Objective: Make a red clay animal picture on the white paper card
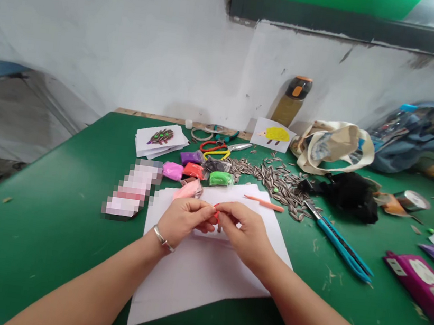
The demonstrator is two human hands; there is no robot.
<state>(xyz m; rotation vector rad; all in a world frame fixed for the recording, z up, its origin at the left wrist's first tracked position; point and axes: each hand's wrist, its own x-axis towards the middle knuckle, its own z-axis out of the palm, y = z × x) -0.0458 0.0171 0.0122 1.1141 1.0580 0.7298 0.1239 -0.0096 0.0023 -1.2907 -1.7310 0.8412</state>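
Observation:
Over the white paper, my left hand and my right hand meet fingertip to fingertip. Both are closed in a pinch on a small piece of red clay, mostly hidden by the fingers. Just beyond my left hand lies a peach clay packet. Farther back are a green clay packet, a red one, a pink one and a purple one. An orange pen rests on the paper's far edge, past my right hand.
Sunflower seeds are scattered behind the paper, near scissors. A blue utility knife and a magenta case lie right. A pixelated object sits left. A bottle, hedgehog picture and cloth bag stand by the wall.

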